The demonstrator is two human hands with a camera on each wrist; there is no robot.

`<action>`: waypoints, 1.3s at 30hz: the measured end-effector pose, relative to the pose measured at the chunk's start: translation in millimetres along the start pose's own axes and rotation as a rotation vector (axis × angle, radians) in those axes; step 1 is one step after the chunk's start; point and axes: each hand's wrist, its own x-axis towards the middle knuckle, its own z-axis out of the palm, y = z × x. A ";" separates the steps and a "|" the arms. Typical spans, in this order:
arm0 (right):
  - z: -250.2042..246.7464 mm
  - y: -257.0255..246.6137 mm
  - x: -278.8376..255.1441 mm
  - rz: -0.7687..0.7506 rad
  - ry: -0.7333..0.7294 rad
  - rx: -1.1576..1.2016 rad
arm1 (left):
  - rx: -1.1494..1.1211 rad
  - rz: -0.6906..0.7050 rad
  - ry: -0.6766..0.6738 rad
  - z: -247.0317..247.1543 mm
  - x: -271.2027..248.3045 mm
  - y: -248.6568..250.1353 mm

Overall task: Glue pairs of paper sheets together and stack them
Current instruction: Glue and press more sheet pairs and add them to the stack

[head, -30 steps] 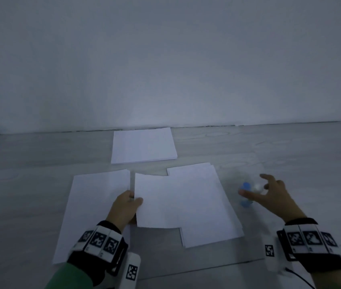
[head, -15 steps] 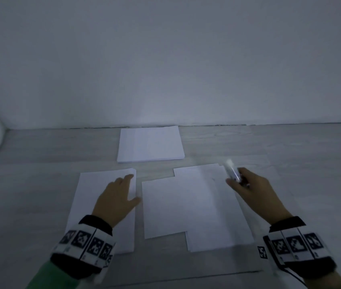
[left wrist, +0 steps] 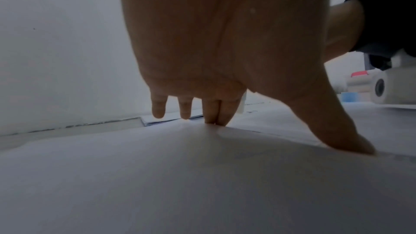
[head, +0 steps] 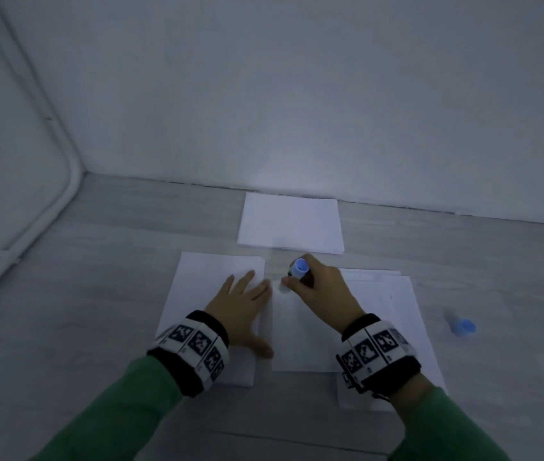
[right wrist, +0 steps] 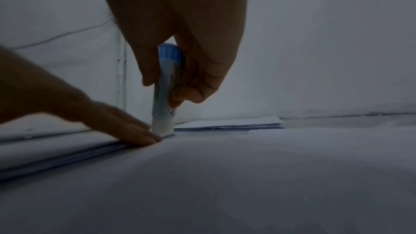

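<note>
**Pressing glue onto the sheet's far corner**

Gripping the glue stick [head: 298, 270] upright, the right hand [head: 322, 296] curls its fingers and thumb around the barrel, white tip down on the far left corner of the middle sheet [head: 300, 334]. Just left of it, the left hand [head: 243, 307] lies flat with straight, spread fingers on the left paper pile [head: 210, 277], its thumb touching the middle sheet's edge. Under that sheet, more paper [head: 410, 324] sticks out to the right. Beyond both hands, a separate stack [head: 290, 224] sits near the wall. Well right of the right hand, a blue cap [head: 462, 326] lies on the floor [head: 97, 261].
</note>
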 end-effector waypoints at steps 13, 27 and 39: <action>15.2 3.2 7.3 -0.080 -0.086 -0.134 | 0.029 0.025 0.042 -10.3 1.1 5.6; 17.0 -5.3 -20.8 -0.136 -0.175 -0.285 | 0.212 0.012 0.000 -23.8 5.8 15.3; 10.3 -14.4 -68.0 -0.166 -0.295 -0.263 | 0.277 -0.017 -0.064 -29.2 4.3 18.5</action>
